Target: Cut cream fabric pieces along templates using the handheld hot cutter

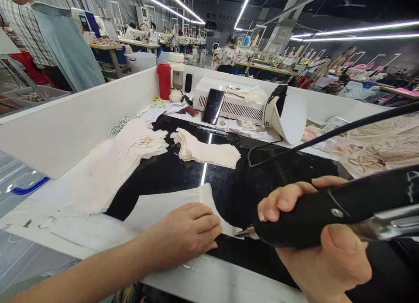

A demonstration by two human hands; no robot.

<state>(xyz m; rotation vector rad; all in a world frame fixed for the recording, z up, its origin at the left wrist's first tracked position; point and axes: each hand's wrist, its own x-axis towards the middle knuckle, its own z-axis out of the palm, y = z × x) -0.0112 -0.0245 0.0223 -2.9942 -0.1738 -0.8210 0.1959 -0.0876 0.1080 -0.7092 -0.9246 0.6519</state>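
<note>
My left hand (188, 233) lies palm down on a pale cut fabric piece (160, 205), its fingers flat and pressing near the right end. A seam or strip runs across that piece beside the fingers. My right hand (327, 255) is wrapped round a black corded hand tool (304, 220) with a metal lever. The tool's metal tip (247, 232) touches or nearly touches the fabric's lower right corner; which of the two I cannot tell. Beyond my hands sits a small stack of cream fabric pieces (209, 151). Further left spreads a larger fabric stack (121, 156).
The glossy black work surface (242, 194) has low white side walls (81, 124). At the back are a phone (213, 106), a white slotted box (245, 104), a red bottle (164, 80) and a white cone (290, 115). A black cable (327, 141) crosses the right. People stand further off.
</note>
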